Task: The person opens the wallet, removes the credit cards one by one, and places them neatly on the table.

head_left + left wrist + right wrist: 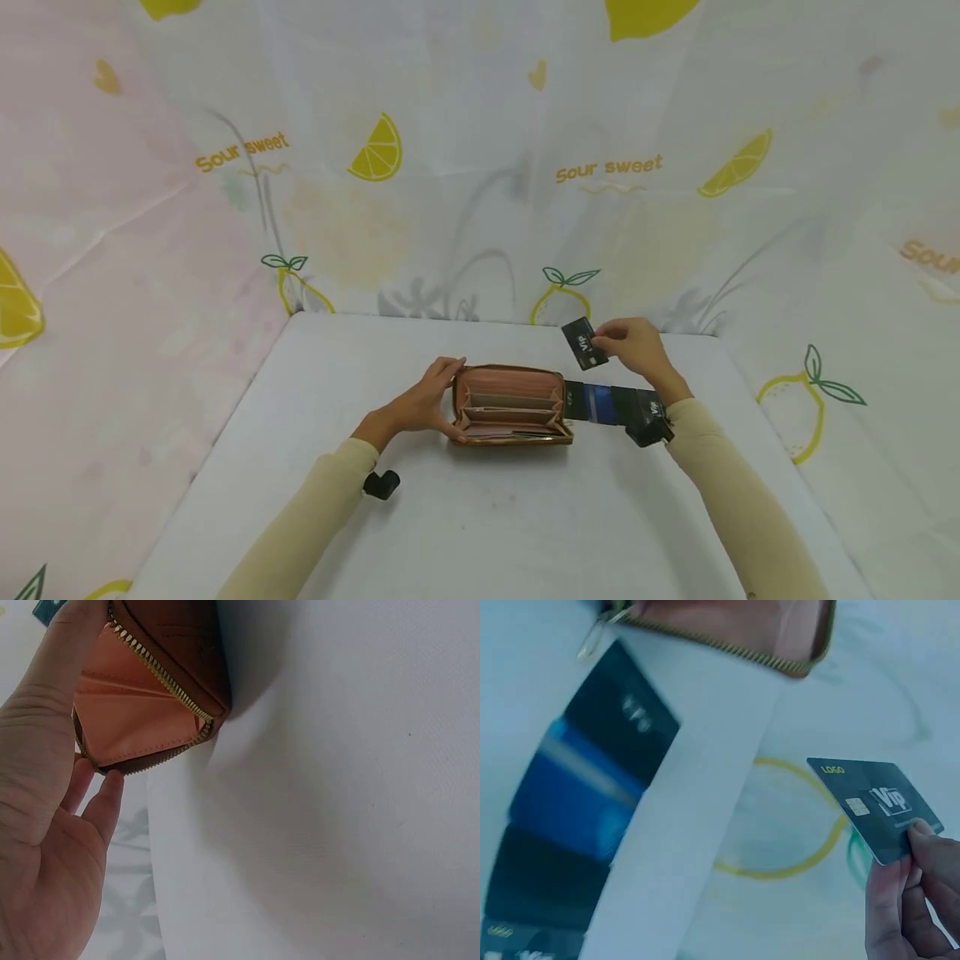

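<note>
A brown zip wallet (513, 402) lies unzipped on the white table, its pinkish inner pockets facing up. My left hand (427, 402) holds the wallet's left end, thumb at the near edge and fingers at the far edge; the left wrist view shows the wallet's brass zipper (161, 671) beside that hand. In my right hand (636, 343) a black "Vip" card (585, 342) is pinched between thumb and fingers, raised beyond the wallet's right end. The right wrist view shows the chip and "LOGO" on this card (881, 806).
Several overlapping cards, black and blue (600, 403), lie in a row to the right of the wallet, partly hidden by the right wrist camera (649, 427). A lemon-print cloth (465, 167) rises behind the table's (480, 517) far edge and at both sides.
</note>
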The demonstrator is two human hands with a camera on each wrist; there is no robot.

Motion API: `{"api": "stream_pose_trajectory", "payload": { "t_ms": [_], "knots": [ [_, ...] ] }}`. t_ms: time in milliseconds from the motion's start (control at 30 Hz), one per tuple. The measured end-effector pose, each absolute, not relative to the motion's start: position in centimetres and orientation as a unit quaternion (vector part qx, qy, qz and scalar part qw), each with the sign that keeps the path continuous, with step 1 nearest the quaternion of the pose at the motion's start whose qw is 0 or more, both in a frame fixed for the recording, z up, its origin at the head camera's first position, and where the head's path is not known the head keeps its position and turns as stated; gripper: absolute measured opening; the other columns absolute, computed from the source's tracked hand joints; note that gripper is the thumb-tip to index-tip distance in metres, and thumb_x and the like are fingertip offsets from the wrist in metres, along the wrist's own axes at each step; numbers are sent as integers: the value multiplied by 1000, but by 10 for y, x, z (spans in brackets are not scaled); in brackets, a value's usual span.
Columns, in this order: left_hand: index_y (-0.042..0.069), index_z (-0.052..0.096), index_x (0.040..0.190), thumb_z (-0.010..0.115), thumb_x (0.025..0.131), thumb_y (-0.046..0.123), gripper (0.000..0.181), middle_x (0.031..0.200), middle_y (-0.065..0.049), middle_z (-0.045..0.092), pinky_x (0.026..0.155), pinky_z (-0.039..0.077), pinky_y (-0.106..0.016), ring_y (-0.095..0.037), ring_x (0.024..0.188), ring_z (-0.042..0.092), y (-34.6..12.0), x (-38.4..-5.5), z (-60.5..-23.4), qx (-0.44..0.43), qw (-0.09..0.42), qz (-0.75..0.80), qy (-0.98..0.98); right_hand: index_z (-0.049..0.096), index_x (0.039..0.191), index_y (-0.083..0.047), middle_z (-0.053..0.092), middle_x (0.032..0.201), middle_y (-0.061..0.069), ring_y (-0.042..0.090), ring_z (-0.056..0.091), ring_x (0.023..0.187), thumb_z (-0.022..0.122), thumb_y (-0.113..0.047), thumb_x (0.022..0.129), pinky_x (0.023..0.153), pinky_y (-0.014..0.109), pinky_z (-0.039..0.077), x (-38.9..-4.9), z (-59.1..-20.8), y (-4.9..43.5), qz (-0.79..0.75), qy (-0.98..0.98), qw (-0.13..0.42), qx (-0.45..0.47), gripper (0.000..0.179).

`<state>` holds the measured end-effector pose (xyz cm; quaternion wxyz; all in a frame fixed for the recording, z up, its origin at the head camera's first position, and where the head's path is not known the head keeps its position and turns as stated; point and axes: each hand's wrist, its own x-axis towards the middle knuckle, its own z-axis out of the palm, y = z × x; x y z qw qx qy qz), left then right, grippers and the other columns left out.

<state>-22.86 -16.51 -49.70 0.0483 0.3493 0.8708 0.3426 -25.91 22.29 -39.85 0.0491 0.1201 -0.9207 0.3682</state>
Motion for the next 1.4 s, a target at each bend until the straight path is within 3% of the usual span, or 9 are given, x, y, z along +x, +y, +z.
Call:
{"api": "stream_pose_trajectory", "payload": {
  "t_ms": [200,467,733,1100,1400],
  "knots": [
    [3,16,155,87,58,58,132,143,-11,28,107,37,-41,-24,133,31,-165,-227,-499,351,50,339,871,70,105,6,70,100,22,28,71,80,67,-18,94,78,46,54,-243,-414,273,373,-925,45,62,26],
    [1,17,155,85,58,61,133,143,-13,28,107,36,-39,-22,133,30,-164,-229,-500,357,45,339,869,62,117,15,67,106,23,3,64,73,65,-19,95,68,17,51,-227,-436,339,427,-903,27,-35,41],
    [-1,18,154,86,57,61,133,142,-11,29,107,37,-41,-23,132,31,-166,-230,-501,356,41,342,869,55,121,22,65,109,26,-2,60,71,67,-13,92,67,19,54,-212,-464,381,463,-879,-23,-114,47],
    [-3,19,153,88,58,57,132,142,-13,29,107,36,-42,-24,132,31,-165,-229,-501,360,40,344,866,61,113,20,69,87,8,0,57,65,70,-6,86,60,20,52,-203,-492,393,470,-861,-33,-191,39],
    [-3,18,153,88,58,57,133,142,-11,29,107,36,-40,-24,132,31,-166,-230,-501,363,34,344,865,69,104,12,64,72,-3,6,52,65,69,-14,87,59,24,43,-201,-499,383,420,-881,-18,-219,32]
  ]
}}
